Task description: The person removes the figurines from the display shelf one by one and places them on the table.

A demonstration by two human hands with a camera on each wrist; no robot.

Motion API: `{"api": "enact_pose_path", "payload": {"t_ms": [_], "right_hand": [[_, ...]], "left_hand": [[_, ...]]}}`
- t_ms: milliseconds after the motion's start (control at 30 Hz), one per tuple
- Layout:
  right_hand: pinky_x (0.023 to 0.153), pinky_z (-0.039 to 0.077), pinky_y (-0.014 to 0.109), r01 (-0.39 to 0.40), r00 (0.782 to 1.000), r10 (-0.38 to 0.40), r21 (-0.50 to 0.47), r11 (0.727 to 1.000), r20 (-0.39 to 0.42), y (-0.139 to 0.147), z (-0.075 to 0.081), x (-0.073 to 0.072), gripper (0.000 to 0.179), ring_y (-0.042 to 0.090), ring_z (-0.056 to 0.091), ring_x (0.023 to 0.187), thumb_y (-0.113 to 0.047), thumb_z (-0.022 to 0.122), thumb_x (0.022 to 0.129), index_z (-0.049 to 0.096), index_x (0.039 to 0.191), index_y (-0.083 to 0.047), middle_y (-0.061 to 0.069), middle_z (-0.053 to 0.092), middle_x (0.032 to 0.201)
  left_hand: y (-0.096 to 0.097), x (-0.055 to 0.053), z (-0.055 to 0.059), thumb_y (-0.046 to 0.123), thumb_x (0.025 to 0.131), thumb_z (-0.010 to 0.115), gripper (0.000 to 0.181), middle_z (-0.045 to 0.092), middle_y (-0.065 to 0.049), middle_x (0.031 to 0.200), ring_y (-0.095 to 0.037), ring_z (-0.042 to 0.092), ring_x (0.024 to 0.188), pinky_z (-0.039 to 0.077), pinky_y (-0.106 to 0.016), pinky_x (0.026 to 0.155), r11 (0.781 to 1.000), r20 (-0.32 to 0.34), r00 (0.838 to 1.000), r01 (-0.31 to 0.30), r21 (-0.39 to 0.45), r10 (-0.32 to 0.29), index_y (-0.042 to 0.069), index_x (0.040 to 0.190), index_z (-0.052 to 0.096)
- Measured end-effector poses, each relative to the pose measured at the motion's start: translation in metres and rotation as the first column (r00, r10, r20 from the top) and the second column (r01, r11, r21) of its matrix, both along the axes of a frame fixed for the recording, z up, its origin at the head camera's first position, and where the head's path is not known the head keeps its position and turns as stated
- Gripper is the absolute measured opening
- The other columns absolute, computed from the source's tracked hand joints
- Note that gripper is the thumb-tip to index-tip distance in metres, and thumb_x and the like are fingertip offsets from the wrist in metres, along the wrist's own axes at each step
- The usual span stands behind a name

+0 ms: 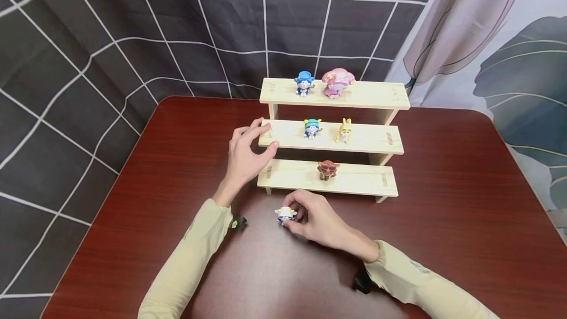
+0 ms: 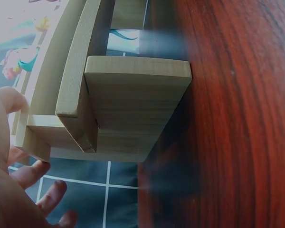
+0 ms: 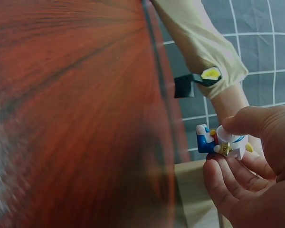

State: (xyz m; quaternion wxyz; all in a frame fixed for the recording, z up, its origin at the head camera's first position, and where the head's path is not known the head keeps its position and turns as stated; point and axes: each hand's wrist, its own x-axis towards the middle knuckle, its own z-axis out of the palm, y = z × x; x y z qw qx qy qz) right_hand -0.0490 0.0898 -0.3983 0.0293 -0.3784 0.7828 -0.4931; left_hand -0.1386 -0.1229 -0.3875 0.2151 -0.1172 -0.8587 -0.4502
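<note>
My right hand [image 1: 316, 215] pinches a small figurine [image 1: 285, 214] with a white horned hat and a blue-and-white body, in front of the lowest step. Seen from the right wrist, the thumb lies on the white hat of the figurine [image 3: 230, 140] and fingers support it from the other side. My left hand [image 1: 248, 156] reaches to the left end of a three-step wooden display stand [image 1: 283, 134]. Its fingers are spread and fairly straight, with thumb and index at the middle step's end; the left wrist view shows that hand [image 2: 9, 175] beside the boards.
On the top step stand a blue-hatted figurine [image 1: 303, 84] and a pink one [image 1: 337, 82]. The middle step bears a teal-hatted figurine [image 1: 312, 129] and a yellow rabbit-eared one [image 1: 344, 131]. A brown fox-like figurine [image 1: 327, 170] stands below. The reddish-brown table [image 1: 465, 186] meets a dark gridded curtain [image 1: 230, 18].
</note>
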Motion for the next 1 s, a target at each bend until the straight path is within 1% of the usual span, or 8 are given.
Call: {"api": "enact_pose_path", "payload": {"t_ms": [200,500,767,1000], "right_hand": [[0.063,0.054,0.024,-0.015,0.999,0.016,0.012,1.0,-0.035,-0.006,-0.008,-0.001,0.03,0.008,0.064,0.076,0.004,0.081,0.076,0.062,0.099,-0.004,0.001,0.065,0.09],[0.066,0.053,0.021,-0.034,0.999,0.034,0.039,0.999,-0.002,-0.012,-0.013,0.003,0.028,0.008,0.064,0.078,0.004,0.08,0.077,0.062,0.098,-0.003,0.002,0.064,0.092],[0.066,0.054,0.021,-0.046,0.999,0.046,0.042,0.998,0.016,-0.017,-0.015,0.004,0.028,0.008,0.064,0.08,0.004,0.08,0.076,0.062,0.097,-0.002,0.003,0.064,0.092],[0.066,0.053,0.02,-0.042,0.999,0.042,0.052,0.998,-0.002,-0.021,-0.017,0.004,0.028,0.008,0.064,0.08,0.004,0.08,0.076,0.062,0.096,-0.002,0.002,0.064,0.091]], "left_hand": [[0.0,-0.001,0.0,0.026,0.084,0.077,0.046,0.059,-0.006,0.139,-0.029,0.049,0.109,0.035,-0.051,0.093,1.0,-0.008,1.0,0.003,0.002,-0.003,0.012,0.127,0.071],[0.0,0.0,-0.001,0.025,0.084,0.077,0.046,0.059,-0.006,0.139,-0.029,0.049,0.109,0.035,-0.05,0.093,1.0,-0.01,1.0,0.007,0.002,-0.007,0.011,0.126,0.071],[-0.001,0.001,0.0,0.026,0.083,0.078,0.046,0.059,-0.003,0.14,-0.028,0.049,0.11,0.034,-0.05,0.094,1.0,0.004,1.0,0.004,0.001,-0.004,0.012,0.127,0.071],[0.0,0.001,0.001,0.027,0.084,0.077,0.046,0.059,-0.002,0.14,-0.027,0.048,0.11,0.034,-0.05,0.094,1.0,0.014,1.0,0.005,0.003,-0.006,0.013,0.127,0.071]]}}
